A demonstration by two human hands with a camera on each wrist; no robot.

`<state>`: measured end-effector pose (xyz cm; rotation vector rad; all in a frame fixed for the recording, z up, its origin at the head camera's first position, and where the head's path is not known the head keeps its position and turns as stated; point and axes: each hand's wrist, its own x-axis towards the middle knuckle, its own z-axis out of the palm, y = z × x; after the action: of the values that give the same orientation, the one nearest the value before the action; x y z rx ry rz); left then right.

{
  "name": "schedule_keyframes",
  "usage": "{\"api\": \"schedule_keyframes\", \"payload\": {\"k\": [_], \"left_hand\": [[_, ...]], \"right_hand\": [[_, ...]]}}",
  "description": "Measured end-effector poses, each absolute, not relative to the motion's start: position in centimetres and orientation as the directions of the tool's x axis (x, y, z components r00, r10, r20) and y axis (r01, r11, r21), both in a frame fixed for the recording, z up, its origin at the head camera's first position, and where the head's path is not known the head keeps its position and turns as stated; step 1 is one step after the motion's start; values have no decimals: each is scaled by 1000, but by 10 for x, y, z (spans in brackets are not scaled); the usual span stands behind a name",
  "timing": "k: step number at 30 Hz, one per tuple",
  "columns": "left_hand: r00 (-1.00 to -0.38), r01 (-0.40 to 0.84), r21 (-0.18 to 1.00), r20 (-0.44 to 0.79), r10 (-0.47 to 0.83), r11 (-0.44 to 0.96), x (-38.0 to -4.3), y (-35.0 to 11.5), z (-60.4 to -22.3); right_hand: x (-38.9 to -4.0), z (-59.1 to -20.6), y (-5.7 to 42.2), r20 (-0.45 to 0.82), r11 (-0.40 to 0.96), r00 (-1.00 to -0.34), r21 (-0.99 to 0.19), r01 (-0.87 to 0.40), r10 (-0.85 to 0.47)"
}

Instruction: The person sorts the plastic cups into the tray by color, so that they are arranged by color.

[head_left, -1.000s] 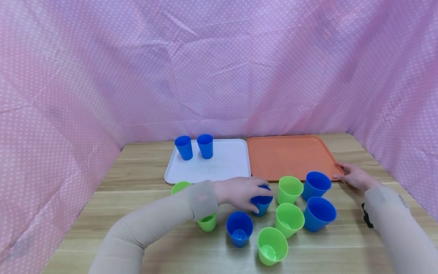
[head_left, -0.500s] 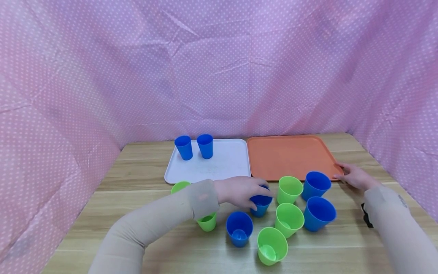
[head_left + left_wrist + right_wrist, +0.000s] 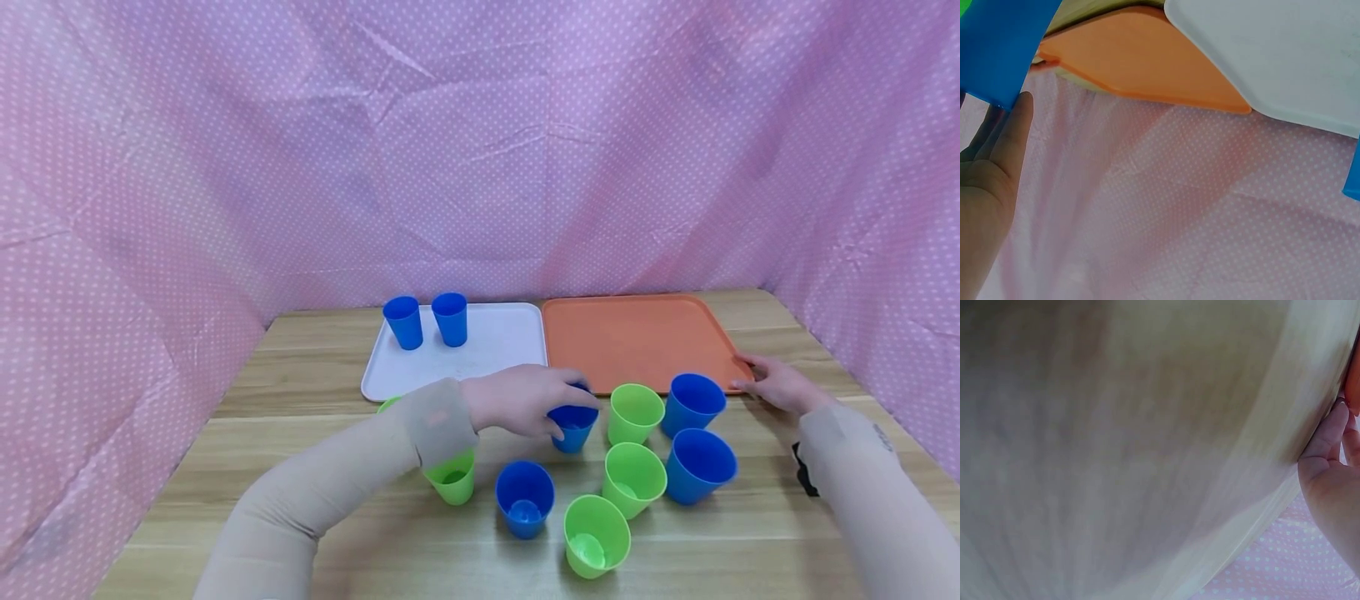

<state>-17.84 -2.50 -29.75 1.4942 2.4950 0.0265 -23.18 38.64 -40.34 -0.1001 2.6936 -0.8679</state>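
My left hand (image 3: pixel 521 402) holds a blue cup (image 3: pixel 573 432) by its rim, fingers at the far side and thumb at the near side. In the left wrist view the blue cup (image 3: pixel 1004 53) rests between thumb and fingers. The cup is a little above the table, upright. My right hand (image 3: pixel 780 386) holds the near right corner of the orange tray (image 3: pixel 630 337), thumb and fingers on either side of it. The right wrist view shows the thumb (image 3: pixel 1329 434) low by the tabletop, beside a sliver of the tray (image 3: pixel 1353 384).
Two blue cups (image 3: pixel 452 321) stand on the white tray (image 3: pixel 498 342) at the back left. Near my left hand are another blue cup (image 3: pixel 524 502) and several green cups (image 3: pixel 596 537), some partly behind the left sleeve. Two more blue cups (image 3: pixel 700 468) stand at right.
My left hand has risen slightly with the blue cup, which has come up off the table. The right hand stays at the orange tray's corner.
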Motion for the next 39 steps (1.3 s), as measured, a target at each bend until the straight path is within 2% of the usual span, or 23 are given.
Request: {"api": "schedule_keyframes", "payload": {"k": [7, 13, 22, 29, 35, 39], "left_hand": [[-494, 855, 138, -76, 866, 500, -192, -35, -282], [-563, 810, 122, -115, 819, 574, -207, -45, -273], [-661, 737, 114, -83, 746, 666, -232, -65, -280], [-673, 739, 8, -55, 738, 674, -255, -77, -283], [-692, 718, 31, -64, 719, 695, -270, -79, -292], [-716, 692, 40, -83, 693, 720, -277, -78, -299]], "right_hand": [[-231, -403, 388, -272, 814, -950, -580, 35, -152], [-229, -403, 390, -264, 820, -951, -572, 22, -159], [-229, -405, 388, -263, 804, -950, -594, 23, -168], [-231, -406, 388, -251, 809, -953, -588, 10, -171], [-230, -406, 389, -232, 833, -960, -554, 0, -154], [-229, -407, 390, -232, 817, -960, -576, 6, -157]]}}
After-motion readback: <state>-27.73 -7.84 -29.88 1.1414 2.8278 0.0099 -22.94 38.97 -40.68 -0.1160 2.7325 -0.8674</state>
